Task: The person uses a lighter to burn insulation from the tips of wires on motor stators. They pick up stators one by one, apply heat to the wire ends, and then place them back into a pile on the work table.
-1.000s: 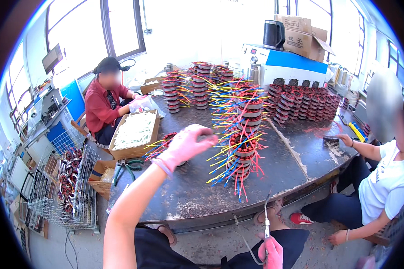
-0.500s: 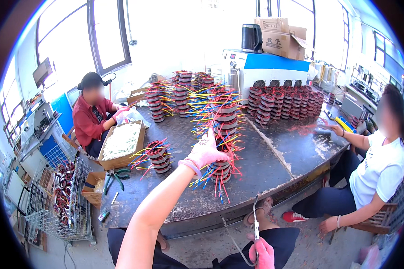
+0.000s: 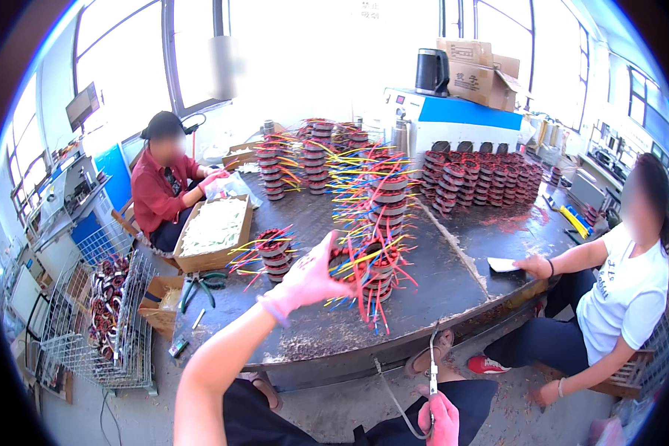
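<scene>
My left hand [image 3: 311,276], in a pink glove, is closed around a motor stator [image 3: 340,262], a dark ring with red, blue and yellow wire leads. This stator is beside the top of a short stator stack [image 3: 379,276] near the table's front edge; the tangled leads hide whether they touch. Low over my lap, my right hand [image 3: 440,420], also gloved in pink, grips a slim tool with a light handle [image 3: 433,375] and a thin, bent dark tip. A grey hose or cord [image 3: 391,398] loops beside it.
Taller stator stacks [image 3: 388,197] stand behind, with many more [image 3: 483,178] at the back right. A small stack [image 3: 275,253], pliers [image 3: 203,288] and a carton of pale pieces [image 3: 215,232] are left. A co-worker's hand [image 3: 535,266] holds a white item at right.
My left hand has drawn back leftward from the near stack, with a stator in it. The right co-worker's hand has come nearer with a white item. My right hand stays low with the tool.
</scene>
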Available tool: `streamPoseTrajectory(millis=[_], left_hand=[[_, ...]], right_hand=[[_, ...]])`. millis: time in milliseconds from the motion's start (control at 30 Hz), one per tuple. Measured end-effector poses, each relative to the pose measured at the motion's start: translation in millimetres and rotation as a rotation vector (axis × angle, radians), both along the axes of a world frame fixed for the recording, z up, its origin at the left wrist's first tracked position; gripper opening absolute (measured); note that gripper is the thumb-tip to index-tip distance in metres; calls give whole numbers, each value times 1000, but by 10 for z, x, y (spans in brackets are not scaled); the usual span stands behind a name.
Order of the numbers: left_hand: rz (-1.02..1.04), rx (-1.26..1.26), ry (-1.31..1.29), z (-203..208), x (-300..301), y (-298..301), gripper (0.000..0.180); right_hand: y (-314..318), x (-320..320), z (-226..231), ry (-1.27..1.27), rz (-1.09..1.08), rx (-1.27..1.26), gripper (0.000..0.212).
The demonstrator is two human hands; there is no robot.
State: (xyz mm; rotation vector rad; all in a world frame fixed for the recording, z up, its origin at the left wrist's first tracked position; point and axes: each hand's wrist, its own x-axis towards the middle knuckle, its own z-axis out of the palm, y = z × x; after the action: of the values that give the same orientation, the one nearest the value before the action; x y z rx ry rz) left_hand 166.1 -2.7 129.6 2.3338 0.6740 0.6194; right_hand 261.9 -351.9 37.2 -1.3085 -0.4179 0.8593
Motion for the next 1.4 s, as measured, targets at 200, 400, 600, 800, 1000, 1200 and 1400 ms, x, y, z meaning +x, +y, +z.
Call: streamPoseTrajectory(millis=[200, 400, 600, 800, 1000, 1200, 1400], left_hand=[[-96, -138, 164, -582, -1263, 7, 116], [-147, -90, 305, -1073, -1819, 302, 108], [-209, -15, 311, -908, -1938, 375, 84], [-127, 374, 273, -1178, -1709, 169, 60], [-130, 461, 224, -1377, -1658, 258, 52], [-2, 306, -60, -1147, -1895, 262, 51], [520, 282, 60, -462, -2775, -374, 26]], right_hand=[[151, -199, 80, -1, 130, -134, 38], [366, -404, -62, -46, 297, -168, 41], [483, -490, -166, -49, 325, -212, 37], [612, -595, -144, -32, 352, -257, 34], [621, -538, -55, 69, 424, -338, 42], [601, -546, -141, 60, 460, -275, 42], [530, -444, -269, 9, 411, -245, 37]])
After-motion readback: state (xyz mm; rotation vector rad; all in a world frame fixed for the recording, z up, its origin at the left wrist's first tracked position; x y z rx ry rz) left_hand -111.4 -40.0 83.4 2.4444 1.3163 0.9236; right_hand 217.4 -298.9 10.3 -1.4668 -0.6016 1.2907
